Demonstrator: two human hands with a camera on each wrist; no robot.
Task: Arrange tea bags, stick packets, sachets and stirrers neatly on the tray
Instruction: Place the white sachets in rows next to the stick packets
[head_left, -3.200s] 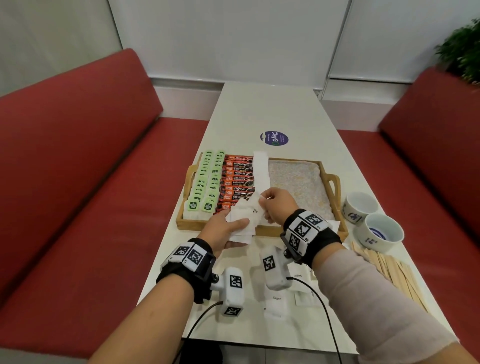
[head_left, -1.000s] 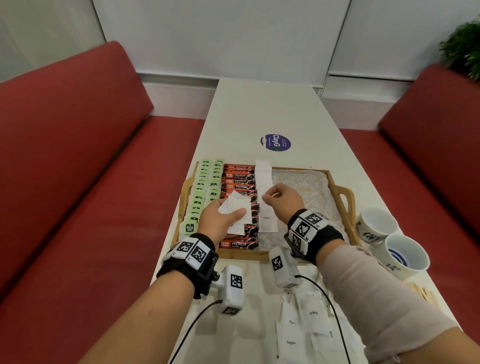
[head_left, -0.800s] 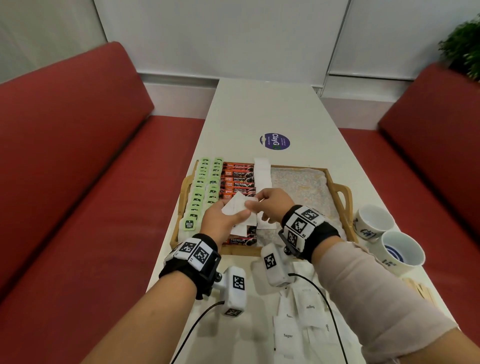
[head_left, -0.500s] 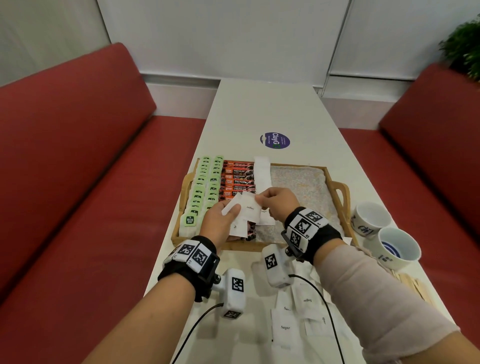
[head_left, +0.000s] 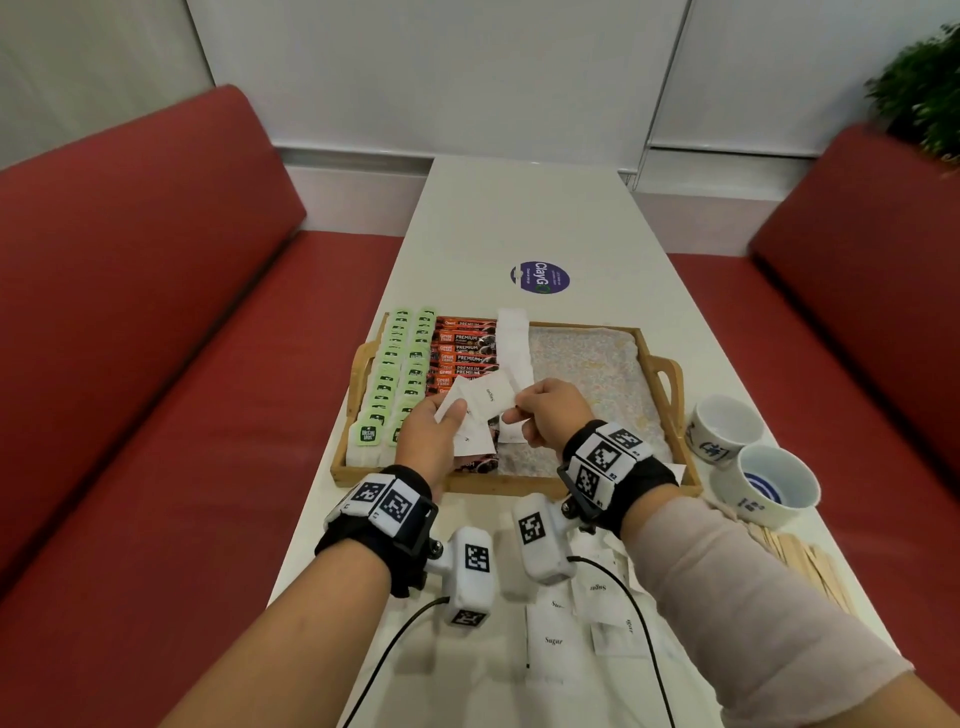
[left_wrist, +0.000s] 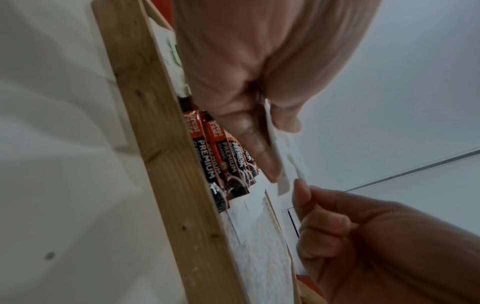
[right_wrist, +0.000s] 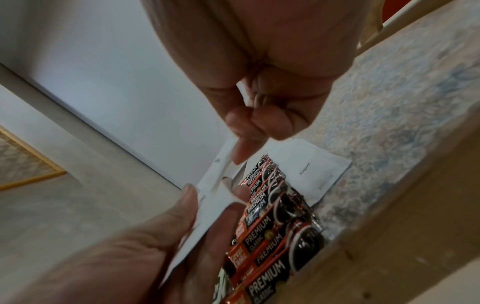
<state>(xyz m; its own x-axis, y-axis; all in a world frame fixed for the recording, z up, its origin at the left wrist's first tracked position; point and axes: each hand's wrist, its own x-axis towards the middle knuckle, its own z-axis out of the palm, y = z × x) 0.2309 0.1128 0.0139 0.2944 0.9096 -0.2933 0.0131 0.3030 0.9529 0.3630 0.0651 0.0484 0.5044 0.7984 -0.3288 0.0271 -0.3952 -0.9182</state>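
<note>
A wooden tray holds two rows of green tea bags, a column of red-black stick packets and a column of white sugar sachets. Over the tray's near left part my left hand grips a small stack of white sugar sachets. My right hand pinches the right edge of the top sachet of that stack. In the right wrist view the right fingertips nip a sachet edge above the stick packets.
Loose sugar sachets lie on the table near its front edge. Wooden stirrers lie at the right. Two white cups stand right of the tray. A round sticker is beyond the tray. Red benches flank the table.
My right hand laid a sachet in the white column, came back to the stack in my left hand and now pinches the top sachet. The left hand has kept hold of the stack.
</note>
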